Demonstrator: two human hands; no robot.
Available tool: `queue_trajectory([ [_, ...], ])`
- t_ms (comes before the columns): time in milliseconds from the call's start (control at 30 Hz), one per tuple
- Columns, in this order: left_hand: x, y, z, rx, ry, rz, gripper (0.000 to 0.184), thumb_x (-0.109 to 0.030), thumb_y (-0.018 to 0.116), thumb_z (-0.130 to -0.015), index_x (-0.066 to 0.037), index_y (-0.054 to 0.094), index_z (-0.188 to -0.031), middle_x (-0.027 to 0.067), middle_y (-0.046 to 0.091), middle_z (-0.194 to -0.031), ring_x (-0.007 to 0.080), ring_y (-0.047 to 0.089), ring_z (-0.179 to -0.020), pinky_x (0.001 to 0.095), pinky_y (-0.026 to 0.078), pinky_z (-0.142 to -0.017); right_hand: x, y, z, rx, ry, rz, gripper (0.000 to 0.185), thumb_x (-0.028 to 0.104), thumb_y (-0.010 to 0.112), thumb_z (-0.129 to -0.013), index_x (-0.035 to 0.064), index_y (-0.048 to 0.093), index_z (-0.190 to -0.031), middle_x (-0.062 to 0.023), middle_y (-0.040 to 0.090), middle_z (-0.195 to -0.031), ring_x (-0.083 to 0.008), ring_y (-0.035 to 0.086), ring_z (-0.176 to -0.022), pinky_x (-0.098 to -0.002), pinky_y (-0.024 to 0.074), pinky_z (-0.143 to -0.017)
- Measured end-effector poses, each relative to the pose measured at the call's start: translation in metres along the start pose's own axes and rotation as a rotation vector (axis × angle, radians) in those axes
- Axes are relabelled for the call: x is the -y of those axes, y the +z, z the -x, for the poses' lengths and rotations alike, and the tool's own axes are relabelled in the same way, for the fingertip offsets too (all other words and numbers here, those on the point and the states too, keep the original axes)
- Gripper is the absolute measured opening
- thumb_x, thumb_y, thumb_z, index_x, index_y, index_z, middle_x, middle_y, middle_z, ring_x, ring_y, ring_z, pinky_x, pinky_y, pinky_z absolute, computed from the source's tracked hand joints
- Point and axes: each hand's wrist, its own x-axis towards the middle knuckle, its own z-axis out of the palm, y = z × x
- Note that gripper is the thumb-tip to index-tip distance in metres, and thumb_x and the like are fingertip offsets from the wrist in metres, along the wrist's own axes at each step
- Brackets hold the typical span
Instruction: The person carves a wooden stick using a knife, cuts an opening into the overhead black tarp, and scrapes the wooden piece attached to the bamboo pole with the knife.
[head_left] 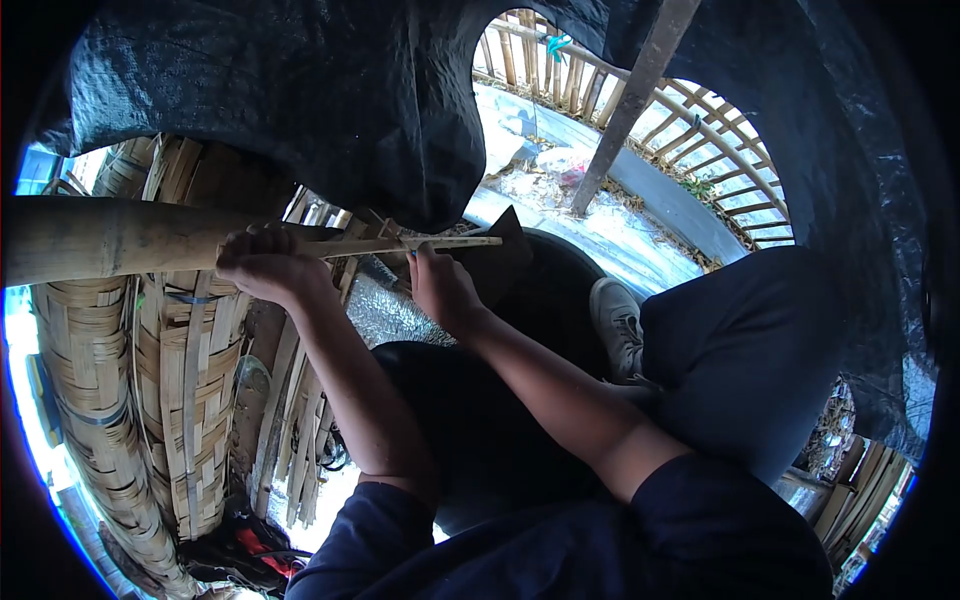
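Note:
A thick bamboo pole (110, 238) comes in from the left edge and narrows to a pale split strip (465, 242) at its right end. My left hand (262, 265) is closed around the pole near where it narrows, knuckles on top. Beside the thin part, my right hand (440, 285) is closed, its thumb and fingertips against the strip. A bit of blue shows at those fingertips, and a thin piece sticks up just left of them. What exactly the right hand grips is hidden.
Rolled woven bamboo mats (95, 370) stand at the left. Black plastic sheeting (270, 80) hangs overhead. A slanting post (635, 105) and a bamboo fence (715, 150) stand ahead. My shoe (618, 325) rests right of a dark round container.

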Motion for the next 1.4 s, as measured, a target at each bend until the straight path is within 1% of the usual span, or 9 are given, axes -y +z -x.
queue_trajectory([
  [133, -0.001, 0.004, -0.007, -0.173, -0.062, -0.008, 0.036, -0.030, 0.029, -0.090, -0.017, 0.024, -0.057, -0.0047, 0.022, -0.050, 0.0081, 0.017, -0.042, 0.0255, 0.016, -0.041, 0.017, 0.006, -0.002, 0.047, 0.111, 0.052, 0.026, 0.021, 0.041, -0.097, -0.0027, 0.051, -0.095, -0.0237, 0.065, -0.073, -0.0402, 0.066, -0.073, -0.0487, 0.0536, -0.063],
  [200, 0.001, -0.003, -0.008, 0.087, -0.051, 0.095, 0.034, -0.027, 0.031, -0.088, -0.018, 0.024, -0.056, -0.0046, 0.020, -0.049, 0.0080, 0.015, -0.041, 0.0253, 0.015, -0.039, 0.030, 0.008, 0.003, 0.119, -0.229, 0.591, 0.020, 0.015, 0.041, -0.094, -0.0034, 0.049, -0.096, -0.0247, 0.065, -0.078, -0.0418, 0.066, -0.074, -0.0503, 0.0529, -0.066],
  [233, 0.002, -0.002, -0.008, 0.086, -0.051, 0.091, 0.034, -0.027, 0.031, -0.088, -0.018, 0.024, -0.056, -0.0046, 0.020, -0.049, 0.0080, 0.015, -0.041, 0.0253, 0.015, -0.039, 0.026, 0.003, 0.003, 0.123, -0.228, 0.589, 0.020, 0.015, 0.041, -0.094, -0.0034, 0.049, -0.096, -0.0247, 0.065, -0.078, -0.0418, 0.066, -0.074, -0.0503, 0.0529, -0.066],
  [300, 0.003, 0.001, -0.005, 0.180, -0.037, 0.080, 0.032, -0.025, 0.032, -0.086, -0.018, 0.026, -0.056, -0.0045, 0.020, -0.048, 0.0075, 0.014, -0.040, 0.0249, 0.013, -0.038, 0.012, -0.014, 0.003, 0.112, -0.075, -0.023, 0.015, 0.009, 0.042, -0.091, -0.0036, 0.047, -0.097, -0.0280, 0.064, -0.084, -0.0428, 0.065, -0.073, -0.0513, 0.0523, -0.067],
  [867, -0.002, 0.000, -0.002, 0.157, -0.052, 0.068, 0.034, -0.026, 0.030, -0.089, -0.018, 0.024, -0.056, -0.0053, 0.021, -0.047, 0.0065, 0.015, -0.041, 0.0246, 0.013, -0.039, 0.038, -0.026, 0.007, 0.146, 0.084, -0.005, 0.016, -0.001, 0.052, -0.080, -0.0094, 0.051, -0.093, -0.0300, 0.064, -0.081, -0.0413, 0.065, -0.087, -0.0467, 0.0532, -0.073],
  [967, -0.001, 0.000, -0.003, 0.122, -0.072, 0.100, 0.033, -0.025, 0.029, -0.088, -0.018, 0.024, -0.057, -0.0054, 0.020, -0.048, 0.0064, 0.014, -0.041, 0.0251, 0.013, -0.039, 0.062, -0.037, 0.013, 0.295, -0.083, 0.382, 0.015, 0.001, 0.055, -0.078, -0.0092, 0.058, -0.089, -0.0271, 0.065, -0.081, -0.0381, 0.066, -0.087, -0.0438, 0.0544, -0.073],
  [1067, -0.006, 0.007, 0.015, 0.229, -0.053, 0.123, 0.032, -0.025, 0.029, -0.088, -0.018, 0.025, -0.058, -0.0053, 0.020, -0.048, 0.0065, 0.014, -0.041, 0.0254, 0.012, -0.040, 0.046, -0.025, 0.000, 0.152, 0.189, 0.109, 0.012, -0.001, 0.057, -0.077, -0.0083, 0.060, -0.086, -0.0277, 0.065, -0.083, -0.0383, 0.066, -0.088, -0.0436, 0.0539, -0.074],
  [1233, -0.002, 0.006, 0.009, 0.210, -0.031, 0.118, 0.031, -0.027, 0.030, -0.087, -0.017, 0.025, -0.059, -0.0049, 0.019, -0.049, 0.0066, 0.014, -0.042, 0.0255, 0.012, -0.041, 0.055, -0.057, 0.008, 0.372, 0.208, 0.090, 0.019, -0.001, 0.050, -0.077, -0.0112, 0.062, -0.088, -0.0332, 0.062, -0.086, -0.0416, 0.064, -0.091, -0.0463, 0.0522, -0.077],
  [1400, -0.009, 0.012, 0.024, 0.249, -0.033, 0.093, 0.030, -0.026, 0.030, -0.088, -0.016, 0.026, -0.060, -0.0049, 0.021, -0.049, 0.0065, 0.015, -0.042, 0.0253, 0.012, -0.041, 0.050, -0.053, 0.000, 0.185, 0.118, 0.028, 0.016, -0.004, 0.053, -0.075, -0.0126, 0.061, -0.085, -0.0344, 0.061, -0.086, -0.0446, 0.063, -0.090, -0.0464, 0.0516, -0.077],
])
